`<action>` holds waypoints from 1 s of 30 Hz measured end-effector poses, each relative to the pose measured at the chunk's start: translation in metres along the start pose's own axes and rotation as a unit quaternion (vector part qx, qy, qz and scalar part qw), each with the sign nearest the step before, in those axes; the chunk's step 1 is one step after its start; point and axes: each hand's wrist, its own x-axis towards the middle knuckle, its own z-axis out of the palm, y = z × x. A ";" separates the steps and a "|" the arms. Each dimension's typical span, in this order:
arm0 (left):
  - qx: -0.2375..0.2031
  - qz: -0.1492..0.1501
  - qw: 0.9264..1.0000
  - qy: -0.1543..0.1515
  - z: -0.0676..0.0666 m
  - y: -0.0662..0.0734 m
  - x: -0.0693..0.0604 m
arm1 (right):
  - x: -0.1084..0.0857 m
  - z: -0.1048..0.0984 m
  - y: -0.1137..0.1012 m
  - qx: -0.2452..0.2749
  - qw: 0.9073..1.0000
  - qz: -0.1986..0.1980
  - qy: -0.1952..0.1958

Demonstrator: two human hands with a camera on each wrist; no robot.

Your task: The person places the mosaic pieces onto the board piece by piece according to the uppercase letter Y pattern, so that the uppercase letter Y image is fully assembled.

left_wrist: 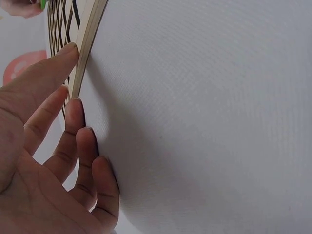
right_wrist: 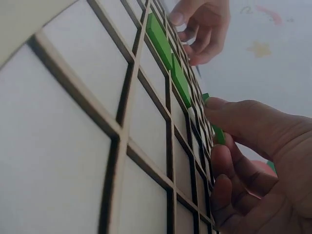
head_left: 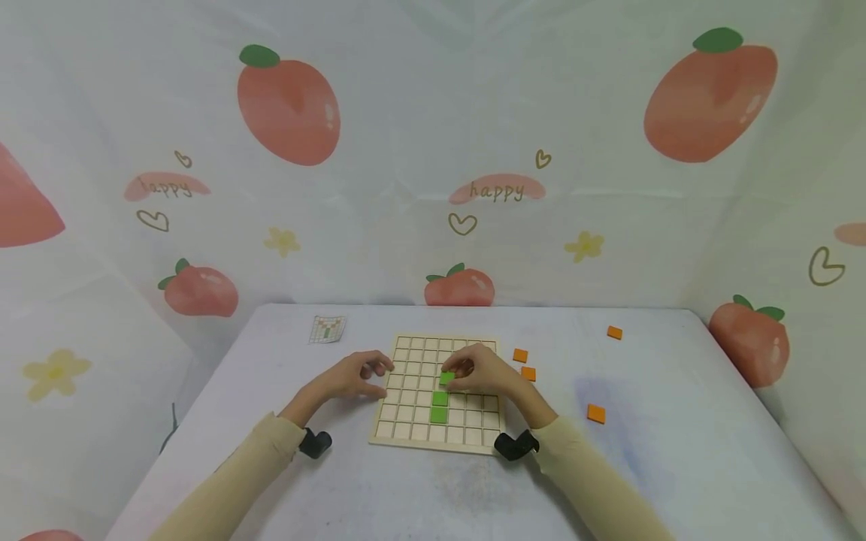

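A wooden grid board (head_left: 406,413) lies on the table, with two green square tiles (head_left: 439,406) sitting in neighbouring cells of one column. Just beyond them, my right hand (head_left: 480,370) pinches a third green tile (right_wrist: 218,132) between thumb and fingers, close over the grid. In the right wrist view that tile is tilted; whether it touches the board I cannot tell. My left hand (head_left: 355,376) is at the board's left edge. Its thumb (left_wrist: 66,52) touches the wooden rim, and the other fingers are loosely bent beside it.
Two orange tiles (head_left: 520,355) lie right of the board, another orange tile (head_left: 596,413) is nearer me, and one more orange tile (head_left: 614,332) sits far right. A small paper with a coloured grid pattern (head_left: 328,329) lies back left. Printed white cloth (head_left: 392,248) hangs behind the table.
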 end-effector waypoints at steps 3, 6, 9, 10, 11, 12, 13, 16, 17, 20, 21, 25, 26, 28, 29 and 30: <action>-0.005 -0.001 1.000 -0.001 0.001 0.000 0.000 | 0.002 0.002 -0.001 -0.012 1.000 0.007 -0.004; -0.005 -0.001 1.000 -0.003 0.001 -0.001 0.001 | 0.003 0.004 -0.002 -0.024 1.000 0.012 -0.007; -0.003 -0.001 1.000 -0.002 0.002 -0.002 0.001 | 0.005 0.005 -0.002 -0.030 0.999 0.011 -0.011; -0.003 -0.001 1.000 -0.002 0.002 -0.002 0.001 | 0.006 0.005 -0.003 -0.031 0.999 0.010 -0.013; -0.003 -0.002 1.000 -0.002 0.002 -0.002 0.001 | 0.007 0.005 -0.003 -0.032 0.999 0.010 -0.014; -0.002 -0.002 1.000 -0.002 0.002 -0.002 0.000 | 0.007 0.005 -0.003 -0.032 0.999 0.010 -0.016; -0.002 -0.001 1.000 -0.002 0.002 -0.002 0.000 | 0.007 0.005 -0.003 -0.033 0.999 0.011 -0.018; 0.000 0.003 1.000 -0.001 0.001 -0.001 -0.001 | 0.007 0.005 -0.003 -0.036 0.999 0.014 -0.021; 0.002 0.004 1.000 -0.001 0.001 0.000 -0.001 | 0.008 0.005 -0.003 -0.037 0.999 0.015 -0.023; 0.006 0.007 1.000 0.001 0.001 0.000 -0.001 | 0.008 0.005 -0.003 -0.036 0.999 0.017 -0.024; 0.007 0.006 1.000 0.001 0.001 0.000 -0.001 | 0.008 0.005 -0.004 -0.036 0.999 0.018 -0.025; 0.011 0.006 1.000 0.002 0.001 0.000 -0.001 | 0.009 0.005 -0.004 -0.032 0.999 0.028 -0.028; 0.011 0.005 1.000 0.002 0.001 0.000 -0.001 | 0.009 0.005 -0.005 -0.032 0.999 0.031 -0.029; 0.011 0.004 1.000 0.003 0.001 0.000 -0.001 | 0.009 0.005 -0.004 -0.030 0.999 0.034 -0.030; 0.011 0.003 1.000 0.003 0.001 -0.001 -0.001 | 0.009 0.005 -0.004 -0.029 0.999 0.033 -0.030; 0.010 0.003 1.000 0.003 0.001 -0.001 -0.001 | 0.010 0.005 -0.005 -0.029 0.999 0.033 -0.031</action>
